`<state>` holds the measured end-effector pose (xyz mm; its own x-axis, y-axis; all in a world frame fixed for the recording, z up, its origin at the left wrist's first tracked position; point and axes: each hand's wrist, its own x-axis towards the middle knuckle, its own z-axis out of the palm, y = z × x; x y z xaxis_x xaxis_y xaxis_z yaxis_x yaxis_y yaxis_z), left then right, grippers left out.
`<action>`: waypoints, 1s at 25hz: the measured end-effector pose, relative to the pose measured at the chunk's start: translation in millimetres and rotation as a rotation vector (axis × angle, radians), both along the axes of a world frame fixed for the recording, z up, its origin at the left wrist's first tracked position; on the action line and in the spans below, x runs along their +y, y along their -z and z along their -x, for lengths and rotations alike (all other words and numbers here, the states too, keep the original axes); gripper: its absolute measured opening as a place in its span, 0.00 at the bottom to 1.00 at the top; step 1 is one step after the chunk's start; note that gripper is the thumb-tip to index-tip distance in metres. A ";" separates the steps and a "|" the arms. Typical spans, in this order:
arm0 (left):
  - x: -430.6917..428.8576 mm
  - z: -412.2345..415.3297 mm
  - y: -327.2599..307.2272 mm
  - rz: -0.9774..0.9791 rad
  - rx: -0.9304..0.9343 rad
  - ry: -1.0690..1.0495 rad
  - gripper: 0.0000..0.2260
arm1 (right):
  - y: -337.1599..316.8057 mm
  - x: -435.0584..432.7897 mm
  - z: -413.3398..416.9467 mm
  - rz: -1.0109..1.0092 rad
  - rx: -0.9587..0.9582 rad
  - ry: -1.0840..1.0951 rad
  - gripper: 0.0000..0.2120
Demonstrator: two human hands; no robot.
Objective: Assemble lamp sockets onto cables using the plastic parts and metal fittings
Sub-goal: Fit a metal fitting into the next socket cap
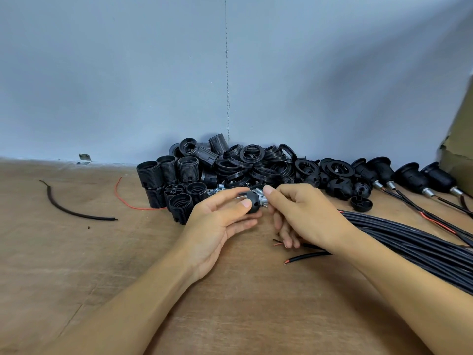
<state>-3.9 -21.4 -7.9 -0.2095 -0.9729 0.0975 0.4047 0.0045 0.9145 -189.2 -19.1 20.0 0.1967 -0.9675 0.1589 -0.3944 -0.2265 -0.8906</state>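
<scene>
Two hands meet above the table (76,252): the left hand (220,221) grips a black cap (252,205), and the right hand (304,213) pinches a metal fitting (263,199) at it. Roughly ten shells (167,170) stand behind, beside heaped rings (250,155). Four sockets (409,178) and a cable bundle (409,239) lie to the right.

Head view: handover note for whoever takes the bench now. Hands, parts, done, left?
Left hand holds a black cap; right hand pinches a metal fitting at it.
Threaded bodies and rings are piled by the wall; cable bundle lies right.
Done: several finished sockets on cables, far right.
Left: seat this fitting, thread a cable, add body and ring; most of the pile is unused.
</scene>
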 end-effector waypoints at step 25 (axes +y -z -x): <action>6.9 2.7 -11.1 -0.063 -0.099 0.029 0.15 | 8.3 13.6 -6.3 0.531 0.342 0.036 0.13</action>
<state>-6.6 -14.5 3.2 -0.2436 -0.9698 0.0136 0.3113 -0.0649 0.9481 -182.9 -5.5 11.7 0.2898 -0.7812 0.5529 -0.6530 -0.5838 -0.4825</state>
